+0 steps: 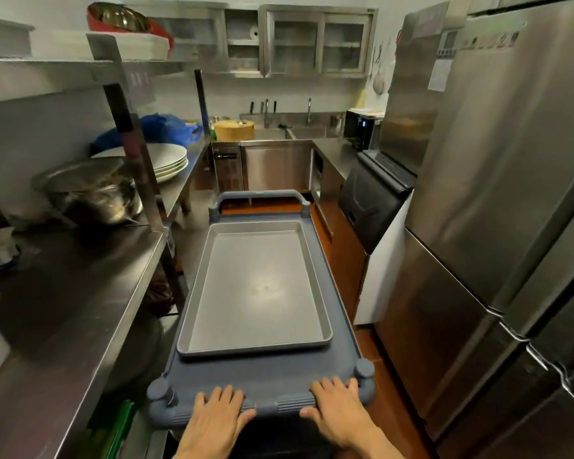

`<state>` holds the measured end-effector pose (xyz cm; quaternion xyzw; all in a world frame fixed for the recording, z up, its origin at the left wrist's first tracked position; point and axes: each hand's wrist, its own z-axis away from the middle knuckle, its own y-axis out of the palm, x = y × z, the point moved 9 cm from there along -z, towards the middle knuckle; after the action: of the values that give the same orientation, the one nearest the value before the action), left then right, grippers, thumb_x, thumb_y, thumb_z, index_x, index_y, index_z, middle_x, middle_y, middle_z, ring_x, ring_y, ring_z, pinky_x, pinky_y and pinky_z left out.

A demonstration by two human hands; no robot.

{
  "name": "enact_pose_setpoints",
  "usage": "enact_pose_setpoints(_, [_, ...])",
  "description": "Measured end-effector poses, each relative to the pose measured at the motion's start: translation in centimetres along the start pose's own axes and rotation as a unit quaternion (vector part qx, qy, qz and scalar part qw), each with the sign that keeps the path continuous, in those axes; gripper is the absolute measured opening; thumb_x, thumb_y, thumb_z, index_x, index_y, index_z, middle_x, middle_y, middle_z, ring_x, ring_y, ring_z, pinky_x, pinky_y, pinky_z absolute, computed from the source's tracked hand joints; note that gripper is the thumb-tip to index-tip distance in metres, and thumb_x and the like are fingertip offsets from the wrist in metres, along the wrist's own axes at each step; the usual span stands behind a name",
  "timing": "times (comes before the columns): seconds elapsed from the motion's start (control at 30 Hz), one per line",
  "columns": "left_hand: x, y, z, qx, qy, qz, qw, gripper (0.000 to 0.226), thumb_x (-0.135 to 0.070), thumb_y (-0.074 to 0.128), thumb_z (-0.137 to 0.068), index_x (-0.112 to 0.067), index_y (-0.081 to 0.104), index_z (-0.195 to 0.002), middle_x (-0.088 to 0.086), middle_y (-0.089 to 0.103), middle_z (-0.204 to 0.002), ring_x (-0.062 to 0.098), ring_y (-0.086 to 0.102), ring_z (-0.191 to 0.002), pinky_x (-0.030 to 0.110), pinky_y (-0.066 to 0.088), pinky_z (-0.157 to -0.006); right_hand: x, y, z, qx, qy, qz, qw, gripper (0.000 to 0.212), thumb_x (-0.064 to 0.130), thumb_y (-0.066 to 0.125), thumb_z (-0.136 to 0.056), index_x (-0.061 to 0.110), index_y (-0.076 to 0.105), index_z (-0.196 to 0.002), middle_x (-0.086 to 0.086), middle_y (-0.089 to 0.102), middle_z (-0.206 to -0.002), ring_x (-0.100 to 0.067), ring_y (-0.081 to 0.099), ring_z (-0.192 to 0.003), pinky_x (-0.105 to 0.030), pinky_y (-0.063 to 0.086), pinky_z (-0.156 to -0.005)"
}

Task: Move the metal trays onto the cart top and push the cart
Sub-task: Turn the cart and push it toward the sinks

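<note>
Head view is showing me a narrow kitchen aisle, and I am looking down on a grey cart (pixel 265 382) standing in the middle of it. My left hand (pixel 217 414) is lying over the near handle bar (pixel 267 409) of the cart, fingers spread flat on top and the thumb curling under the bar, so it is gripping the bar. My right hand (pixel 337 410) is doing the same on the right part of the same bar, fingers forward and thumb hooking in from the inner side. Both hands are touching the bar and are apart from each other.

A metal tray (pixel 257 289) is lying flat on the cart top, long side running away from me, and it is filling most of the surface; only a strip of grey cart top is showing between its near rim and my hands. I am seeing only one rim clearly, so I cannot tell if more trays are stacked under it.

On my left a steel bench (pixel 73 309) is running beside the cart, carrying a metal bowl (pixel 93 197) and white plates (pixel 169 159). On my right a tall steel refrigerator (pixel 497 193) is standing close to the cart
</note>
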<state>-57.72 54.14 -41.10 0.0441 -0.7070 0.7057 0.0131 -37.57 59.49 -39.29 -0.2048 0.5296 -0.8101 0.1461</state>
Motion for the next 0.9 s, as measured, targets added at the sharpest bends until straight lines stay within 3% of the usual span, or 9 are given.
enact_pose_setpoints(0.17, [0.4, 0.3, -4.5, 0.053, -0.003, 0.01, 0.999, 0.051, -0.063, 0.036, -0.078, -0.027, 0.071, -0.079, -0.002, 0.067, -0.078, 0.021, 0.067, -0.071, 0.043, 0.052, -0.059, -2.1, -1.1, -3.9, -0.019, 0.006, -0.005, 1.0, 0.054, 0.06, 0.041, -0.092, 0.019, 0.049, -0.126, -0.008, 0.051, -0.13, -0.027, 0.042, -0.124, -0.057, 0.018, -0.107])
enact_pose_setpoints(0.3, [0.9, 0.4, -9.0, 0.06, 0.008, 0.026, 0.998, 0.061, -0.07, 0.026, -0.085, -0.029, 0.057, -0.117, 0.0, 0.057, -0.12, 0.022, 0.056, -0.112, 0.051, 0.041, -0.092, -3.7, -2.6, -7.9, -0.022, 0.002, -0.009, 1.0, 0.055, 0.06, 0.039, -0.093, 0.018, 0.048, -0.127, -0.009, 0.051, -0.131, -0.03, 0.042, -0.124, -0.061, 0.016, -0.108])
enact_pose_setpoints(0.33, [1.0, 0.0, -10.5, 0.05, 0.016, 0.02, 0.998, 0.059, -0.07, 0.028, -0.084, -0.029, 0.062, -0.11, -0.001, 0.061, -0.112, 0.021, 0.061, -0.103, 0.049, 0.046, -0.086, -4.1, -3.2, -9.1, -0.026, 0.001, -0.012, 1.0, 0.055, 0.059, 0.039, -0.093, 0.018, 0.048, -0.127, -0.009, 0.051, -0.13, -0.03, 0.042, -0.125, -0.061, 0.015, -0.109])
enact_pose_setpoints(0.4, [0.6, -0.1, -12.8, 0.065, 0.034, 0.024, 0.997, 0.054, -0.069, 0.033, -0.078, -0.029, 0.07, -0.081, -0.004, 0.065, -0.077, 0.015, 0.066, -0.068, 0.038, 0.053, -0.059, -5.2, -4.3, -11.7, -0.035, -0.001, -0.016, 0.999, 0.055, 0.059, 0.039, -0.092, 0.017, 0.049, -0.126, -0.009, 0.053, -0.128, -0.029, 0.043, -0.123, -0.06, 0.014, -0.109])
enact_pose_setpoints(0.43, [0.7, 0.0, -13.9, 0.068, 0.03, 0.032, 0.997, 0.054, -0.069, 0.033, -0.076, -0.029, 0.069, -0.077, -0.005, 0.063, -0.071, 0.014, 0.064, -0.062, 0.035, 0.052, -0.056, -5.7, -4.8, -13.0, -0.039, -0.002, -0.016, 0.999, 0.054, 0.059, 0.039, -0.092, 0.017, 0.05, -0.125, -0.009, 0.054, -0.127, -0.029, 0.043, -0.122, -0.06, 0.015, -0.108])
enact_pose_setpoints(0.53, [2.0, 0.4, -18.9, 0.062, 0.018, 0.074, 0.995, 0.068, -0.08, 0.018, -0.077, -0.031, 0.057, -0.105, -0.009, 0.061, -0.1, 0.016, 0.061, -0.096, 0.039, 0.043, -0.085, -7.1, -6.4, -17.1, -0.048, -0.007, -0.01, 0.999, 0.055, 0.06, 0.038, -0.092, 0.016, 0.05, -0.123, -0.011, 0.055, -0.125, -0.029, 0.045, -0.12, -0.059, 0.017, -0.106])
enact_pose_setpoints(0.6, [3.2, 1.0, -22.4, 0.059, 0.005, 0.106, 0.993, 0.067, -0.082, 0.018, -0.077, -0.031, 0.046, -0.11, -0.009, 0.055, -0.11, 0.015, 0.051, -0.109, 0.036, 0.032, -0.096, -8.0, -7.6, -20.1, -0.053, -0.006, -0.019, 0.998, 0.055, 0.06, 0.038, -0.092, 0.016, 0.05, -0.122, -0.012, 0.055, -0.125, -0.03, 0.045, -0.12, -0.06, 0.017, -0.105])
enact_pose_setpoints(0.73, [4.6, 0.7, -29.5, 0.082, -0.015, 0.172, 0.982, 0.053, -0.079, 0.039, -0.078, -0.029, 0.047, -0.096, -0.009, 0.058, -0.101, 0.017, 0.053, -0.098, 0.033, 0.033, -0.091, -10.0, -10.1, -26.2, -0.056, 0.001, -0.016, 0.998, 0.055, 0.059, 0.037, -0.093, 0.015, 0.051, -0.123, -0.011, 0.054, -0.127, -0.031, 0.044, -0.121, -0.061, 0.015, -0.107])
enact_pose_setpoints(0.9, [5.5, 0.5, -38.8, 0.075, 0.02, 0.153, 0.985, 0.055, -0.079, 0.032, -0.081, -0.028, 0.05, -0.091, -0.004, 0.063, -0.102, 0.02, 0.055, -0.1, 0.035, 0.033, -0.089, -12.9, -13.3, -34.6, -0.066, 0.007, -0.006, 0.998, 0.054, 0.06, 0.036, -0.093, 0.017, 0.05, -0.123, -0.009, 0.055, -0.127, -0.031, 0.045, -0.122, -0.061, 0.017, -0.107])
